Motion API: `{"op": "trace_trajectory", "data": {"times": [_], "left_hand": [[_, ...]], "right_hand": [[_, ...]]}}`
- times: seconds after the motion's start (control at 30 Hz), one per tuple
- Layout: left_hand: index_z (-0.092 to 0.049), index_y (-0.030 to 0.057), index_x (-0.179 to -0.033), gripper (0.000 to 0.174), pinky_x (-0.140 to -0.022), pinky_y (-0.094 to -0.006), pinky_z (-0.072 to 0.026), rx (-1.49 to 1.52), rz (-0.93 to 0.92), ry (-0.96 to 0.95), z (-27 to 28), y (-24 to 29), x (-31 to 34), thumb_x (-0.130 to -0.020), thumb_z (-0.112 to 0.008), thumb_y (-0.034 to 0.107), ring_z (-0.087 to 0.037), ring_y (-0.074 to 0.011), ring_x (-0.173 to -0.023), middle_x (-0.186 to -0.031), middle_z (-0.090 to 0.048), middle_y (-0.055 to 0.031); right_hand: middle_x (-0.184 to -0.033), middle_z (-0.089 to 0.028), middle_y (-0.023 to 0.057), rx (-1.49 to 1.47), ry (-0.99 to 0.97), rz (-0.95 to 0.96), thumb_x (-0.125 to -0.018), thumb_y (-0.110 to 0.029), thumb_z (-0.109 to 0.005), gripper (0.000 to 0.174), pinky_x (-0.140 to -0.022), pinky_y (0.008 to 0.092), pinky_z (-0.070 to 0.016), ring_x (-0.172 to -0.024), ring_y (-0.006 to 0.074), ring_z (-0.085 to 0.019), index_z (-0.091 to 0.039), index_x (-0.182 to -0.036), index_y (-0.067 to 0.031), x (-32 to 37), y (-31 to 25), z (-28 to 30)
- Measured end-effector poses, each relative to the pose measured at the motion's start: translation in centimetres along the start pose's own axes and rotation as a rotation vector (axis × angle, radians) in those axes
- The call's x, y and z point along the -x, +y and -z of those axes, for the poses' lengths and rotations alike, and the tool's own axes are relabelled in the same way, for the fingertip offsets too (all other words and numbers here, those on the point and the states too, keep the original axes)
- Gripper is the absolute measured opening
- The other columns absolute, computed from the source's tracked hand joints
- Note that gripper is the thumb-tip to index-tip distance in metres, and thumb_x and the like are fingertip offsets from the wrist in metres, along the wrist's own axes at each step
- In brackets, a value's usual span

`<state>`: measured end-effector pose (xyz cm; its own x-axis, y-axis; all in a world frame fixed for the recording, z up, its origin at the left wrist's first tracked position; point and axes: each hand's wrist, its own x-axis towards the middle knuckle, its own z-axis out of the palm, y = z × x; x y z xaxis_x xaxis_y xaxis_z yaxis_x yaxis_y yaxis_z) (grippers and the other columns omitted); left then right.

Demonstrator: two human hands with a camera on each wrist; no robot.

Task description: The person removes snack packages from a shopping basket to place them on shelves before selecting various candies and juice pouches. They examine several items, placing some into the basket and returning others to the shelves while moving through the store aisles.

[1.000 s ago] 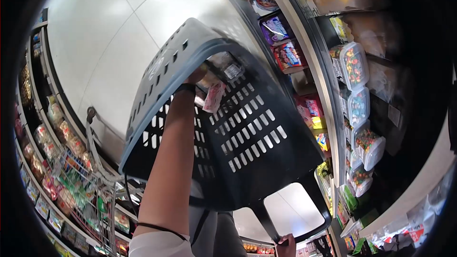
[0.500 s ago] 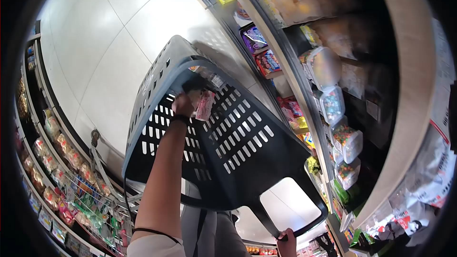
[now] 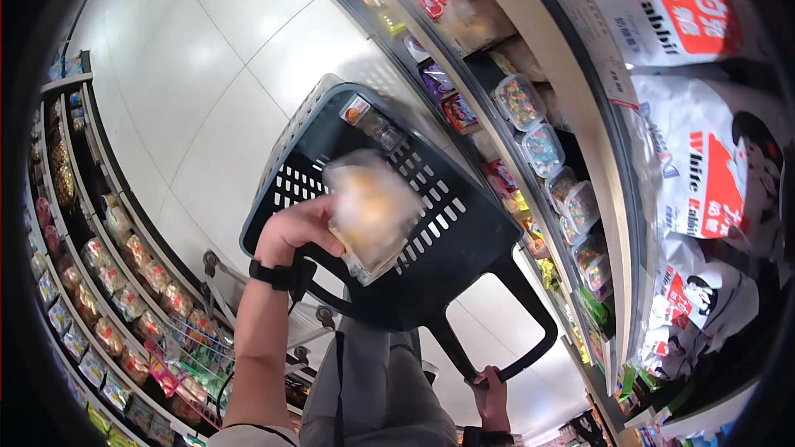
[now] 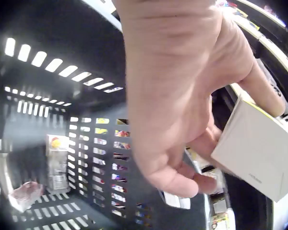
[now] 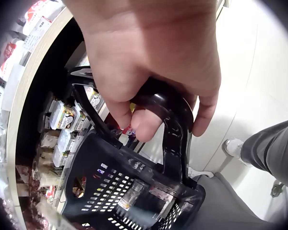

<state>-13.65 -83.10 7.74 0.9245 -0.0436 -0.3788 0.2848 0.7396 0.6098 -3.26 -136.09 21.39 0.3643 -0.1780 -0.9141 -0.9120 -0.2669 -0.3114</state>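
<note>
My left hand [image 3: 298, 228] pinches a see-through package [image 3: 373, 207] with yellowish contents, held over the basket's opening and blurred in the head view. Its flat pale base [image 4: 261, 148] faces the left wrist camera, thumb on one side and fingers at the other. The black slotted shopping basket [image 3: 431, 285] hangs tilted in front of my legs. My right hand [image 3: 490, 397] grips its black handle [image 5: 172, 129], fingers curled round the bar. Inside the basket lie a clear pack with an orange-marked label [image 4: 57, 163] and a pinkish-white packet [image 4: 26, 195].
Close on the right, shelves carry large white candy bags [image 3: 712, 174], clear tubs of colourful sweets [image 3: 522, 103] and other snacks. Shelving with bagged goods [image 3: 108, 273] runs along the left. A metal wire cart [image 3: 195, 343] stands at lower left, on pale tiled floor [image 3: 199, 74].
My left hand has come up out of the basket and holds the see-through package over its opening. My right hand keeps gripping the handle. The head view has swung toward the right-hand shelves.
</note>
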Motion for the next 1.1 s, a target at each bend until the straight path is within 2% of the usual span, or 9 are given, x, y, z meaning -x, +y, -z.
{"op": "trace_trajectory", "data": {"times": [0.03,0.1,0.2,0.33,0.43,0.67,0.8,0.83,1.1], "left_hand": [[-0.046,0.0012,-0.139,0.08,-0.098,-0.0382,-0.0487,0.145,-0.049,0.021,-1.3,1.3,-1.2,-0.071,-0.085,0.013,-0.059,-0.0252,-0.116,-0.131,-0.059,-0.0138],[-0.047,0.0002,-0.135,0.079,-0.098,-0.0408,-0.05,0.152,-0.248,0.046,-1.9,2.4,-4.9,-0.068,-0.087,0.011,-0.06,-0.027,-0.115,-0.128,-0.06,-0.0141],[-0.056,0.0004,-0.123,0.061,-0.094,-0.0352,-0.051,-0.409,-0.231,0.332,-4.4,8.3,-8.9,-0.07,-0.085,0.007,-0.064,-0.0218,-0.107,-0.112,-0.067,-0.0112],[-0.062,0.0046,-0.116,0.048,-0.088,-0.0346,-0.0512,-0.826,-0.852,0.51,-2.0,8.3,-19.2,-0.07,-0.074,-0.002,-0.065,-0.0286,-0.103,-0.108,-0.066,-0.0142],[-0.064,0.0067,-0.118,0.054,-0.09,-0.0338,-0.0514,-1.204,-0.98,0.721,-2.8,8.3,-23.2,-0.066,-0.071,-0.005,-0.063,-0.029,-0.104,-0.117,-0.061,-0.0155],[-0.065,0.0105,-0.116,0.055,-0.086,-0.0426,-0.0524,-1.258,-0.899,0.905,-3.3,5.6,-27.0,-0.065,-0.065,-0.009,-0.06,-0.0381,-0.101,-0.112,-0.058,-0.0164],[-0.065,-0.0014,-0.102,0.025,-0.069,-0.0365,-0.0509,-1.246,-1.115,0.831,-3.3,7.9,-26.4,-0.079,-0.07,0.002,-0.065,-0.0314,-0.083,-0.092,-0.066,-0.017],[-0.06,-0.0019,-0.114,0.043,-0.081,-0.044,-0.0509,-1.235,-0.931,0.736,-2.5,8.1,-26.2,-0.071,-0.065,-0.008,-0.059,-0.0428,-0.1,-0.11,-0.06,-0.0239],[-0.063,-0.0026,-0.109,0.039,-0.078,-0.0405,-0.0525,-1.275,-0.869,0.641,-0.8,9.6,-26.3,-0.07,-0.071,-0.004,-0.062,-0.0391,-0.096,-0.106,-0.063,-0.0209]], "right_hand": [[-0.076,-0.06,0.007,-0.106,-0.019,-0.021,-0.096,-0.007,-0.058,0.01,-0.076,0.0334,-0.0477,-0.071,0.0175,-0.06,-0.057,-0.086,-0.0039,0.2,-0.1,0.2],[-0.076,-0.06,0.0072,-0.123,-0.024,-0.024,-0.096,-0.007,-0.058,0.01,-0.076,0.0337,-0.0478,-0.071,0.0175,-0.06,-0.057,-0.086,-0.0038,0.2,-0.1,0.3],[-0.077,-0.06,0.0075,0.034,-0.047,0.056,-0.096,-0.007,-0.058,0.01,-0.076,0.0344,-0.048,-0.072,0.0178,-0.06,-0.057,-0.086,-0.0035,0.1,0.9,1.4],[-0.076,-0.059,0.0066,0.011,-0.017,0.032,-0.095,-0.007,-0.058,0.011,-0.077,0.0349,-0.0484,-0.072,0.0175,-0.06,-0.057,-0.085,-0.004,0.7,1.3,1.0],[-0.075,-0.059,0.0061,-0.108,0.007,-0.024,-0.095,-0.007,-0.058,0.012,-0.077,0.0349,-0.0484,-0.071,0.0171,-0.059,-0.057,-0.083,-0.0047,1.0,0.9,0.5],[-0.075,-0.058,0.004,-0.121,0.039,-0.047,-0.094,-0.008,-0.059,0.013,-0.079,0.0406,-0.0512,-0.073,0.0153,-0.059,-0.057,-0.082,-0.0072,1.3,0.4,-0.5],[-0.074,-0.057,0.004,-0.114,0.055,-0.058,-0.093,-0.008,-0.061,0.012,-0.08,0.0412,-0.052,-0.073,0.0154,-0.059,-0.057,-0.082,-0.0069,1.6,0.1,-1.2],[-0.074,-0.057,0.0042,-0.116,0.044,-0.048,-0.092,-0.007,-0.061,0.011,-0.08,0.0413,-0.0521,-0.073,0.0157,-0.059,-0.057,-0.081,-0.0067,1.3,0.3,-1.0],[-0.073,-0.058,0.0045,-0.103,-0.004,-0.036,-0.096,-0.006,-0.054,0.009,-0.082,0.0456,-0.0496,-0.07,0.0165,-0.057,-0.056,-0.087,-0.0077,0.5,1.5,0.2]]}}
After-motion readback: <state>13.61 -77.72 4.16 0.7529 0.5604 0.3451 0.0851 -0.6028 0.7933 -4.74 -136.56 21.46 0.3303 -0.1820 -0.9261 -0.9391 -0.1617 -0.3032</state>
